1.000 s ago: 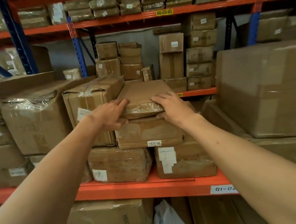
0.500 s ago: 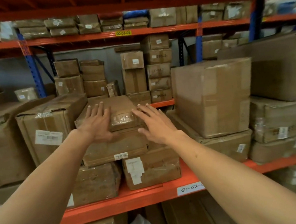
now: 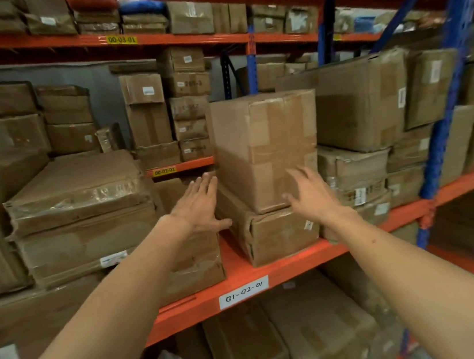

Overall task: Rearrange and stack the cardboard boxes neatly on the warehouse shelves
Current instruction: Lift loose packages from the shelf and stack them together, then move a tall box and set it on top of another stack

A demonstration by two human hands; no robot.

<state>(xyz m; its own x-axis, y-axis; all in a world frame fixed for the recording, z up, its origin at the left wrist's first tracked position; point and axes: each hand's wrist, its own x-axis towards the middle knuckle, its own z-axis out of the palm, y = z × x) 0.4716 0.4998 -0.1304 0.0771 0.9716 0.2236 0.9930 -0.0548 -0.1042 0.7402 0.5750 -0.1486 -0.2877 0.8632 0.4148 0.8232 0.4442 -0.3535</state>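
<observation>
Off the flat box at 9 o'clock now; left hand and right hand, spread and empty, flank tall box at centre. Below: orange shelf, stacked cartons.

Dim, warm light from above leaves the lower shelf in shadow. Wide-angle bending curves the shelf beams toward the edges. The right hand and far right boxes are motion-blurred; plastic wrap at left glints faintly.

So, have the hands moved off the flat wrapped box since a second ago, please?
Yes. Both hands, left and right, went right from the flat box to the tall box.
</observation>
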